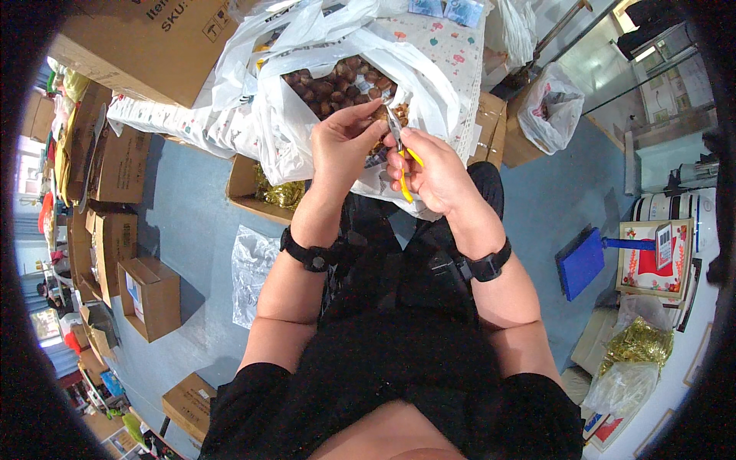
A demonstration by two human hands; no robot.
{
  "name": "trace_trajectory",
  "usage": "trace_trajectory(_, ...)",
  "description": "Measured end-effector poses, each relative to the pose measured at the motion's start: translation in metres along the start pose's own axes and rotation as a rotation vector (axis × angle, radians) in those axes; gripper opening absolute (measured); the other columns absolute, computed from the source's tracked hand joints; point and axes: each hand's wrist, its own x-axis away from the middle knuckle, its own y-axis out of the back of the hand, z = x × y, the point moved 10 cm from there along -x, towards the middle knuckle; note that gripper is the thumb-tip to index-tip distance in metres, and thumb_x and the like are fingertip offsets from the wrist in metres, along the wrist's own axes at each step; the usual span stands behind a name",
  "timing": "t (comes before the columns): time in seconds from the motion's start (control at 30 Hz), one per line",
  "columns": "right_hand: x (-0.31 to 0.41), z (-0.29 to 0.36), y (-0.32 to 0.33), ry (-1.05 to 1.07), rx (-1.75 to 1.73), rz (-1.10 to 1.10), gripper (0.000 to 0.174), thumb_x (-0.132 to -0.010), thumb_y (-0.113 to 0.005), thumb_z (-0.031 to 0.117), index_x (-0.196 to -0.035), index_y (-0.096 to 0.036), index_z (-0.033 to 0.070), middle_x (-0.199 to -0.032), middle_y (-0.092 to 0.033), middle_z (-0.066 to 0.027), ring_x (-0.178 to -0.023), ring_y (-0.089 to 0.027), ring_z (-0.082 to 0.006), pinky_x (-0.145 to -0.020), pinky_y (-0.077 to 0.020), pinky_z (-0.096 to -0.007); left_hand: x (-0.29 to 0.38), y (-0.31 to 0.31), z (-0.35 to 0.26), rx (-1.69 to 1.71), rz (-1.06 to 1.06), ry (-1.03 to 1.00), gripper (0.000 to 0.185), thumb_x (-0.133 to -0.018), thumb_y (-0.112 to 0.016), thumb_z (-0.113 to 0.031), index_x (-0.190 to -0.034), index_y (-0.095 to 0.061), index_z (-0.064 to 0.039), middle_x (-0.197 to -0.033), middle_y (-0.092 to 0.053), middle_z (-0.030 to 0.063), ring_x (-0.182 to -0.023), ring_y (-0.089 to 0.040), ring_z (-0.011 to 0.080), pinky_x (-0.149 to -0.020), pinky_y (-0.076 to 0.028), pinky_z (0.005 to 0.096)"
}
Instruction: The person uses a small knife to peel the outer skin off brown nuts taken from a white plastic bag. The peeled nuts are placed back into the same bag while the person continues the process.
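Note:
In the head view, my right hand grips a small pair of yellow-handled pliers or scissors. Its metal jaws point up beside the fingertips of my left hand. The left thumb and forefinger reach towards the jaws; whether they pinch something small is unclear. Just beyond both hands, a white plastic bag lies open on the table, full of brown chestnuts. Lighter brown pieces show near the jaws, partly hidden by my hands.
A patterned tablecloth covers the table. A large carton stands at its left, and a box of gold tinsel sits below. To the right are a bag-lined carton and a blue platform scale. Clear plastic lies on the floor.

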Motion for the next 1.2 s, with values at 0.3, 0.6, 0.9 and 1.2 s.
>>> trace_trajectory(0.3,-0.010,0.011,0.009,0.035,0.289,-0.087,0.029,-0.109,-0.047,0.030,-0.105,-0.059,0.004,-0.072,-0.051,-0.0013,-0.063,-0.050,-0.0136,-0.054,-0.0424,-0.0290,-0.004,0.007,-0.018,-0.350,-0.088,-0.089,0.029,-0.087,-0.079,-0.005,-0.114,-0.074,0.003,-0.091,-0.076,0.0077,-0.077,-0.066,0.0061,-0.069,-0.054,0.0219)
trace_trajectory(0.6,-0.007,0.052,0.000,0.313,1.267,-0.343,0.032,-0.105,-0.045,0.024,-0.100,-0.060,-0.004,-0.082,-0.067,-0.0235,-0.075,-0.069,-0.0380,-0.068,-0.0535,-0.0514,-0.002,-0.004,-0.042,-0.718,-0.110,-0.382,0.030,-0.080,-0.080,-0.008,-0.109,-0.077,-0.002,-0.100,-0.077,0.0144,-0.086,-0.074,0.0226,-0.079,-0.057,0.0323)
trace_trajectory(0.9,0.021,0.075,-0.019,0.509,1.380,-0.489,0.030,-0.104,-0.050,0.024,-0.099,-0.062,-0.003,-0.086,-0.068,-0.0303,-0.085,-0.067,-0.0473,-0.075,-0.0543,-0.0525,-0.007,0.008,-0.033,-0.646,-0.151,-0.239,0.029,-0.083,-0.078,-0.008,-0.112,-0.076,-0.003,-0.091,-0.075,0.0157,-0.077,-0.073,0.0188,-0.073,-0.056,0.0297)
trace_trajectory(1.2,-0.002,0.052,0.014,0.162,0.803,-0.179,0.036,-0.109,-0.047,0.025,-0.108,-0.068,-0.004,-0.086,-0.071,-0.0067,-0.080,-0.065,-0.0123,-0.074,-0.0520,-0.0277,-0.013,0.003,-0.001,0.142,0.021,0.079,0.038,-0.091,-0.071,0.000,-0.128,-0.064,0.007,-0.112,-0.074,0.0141,-0.095,-0.071,0.0171,-0.087,-0.057,0.0291)
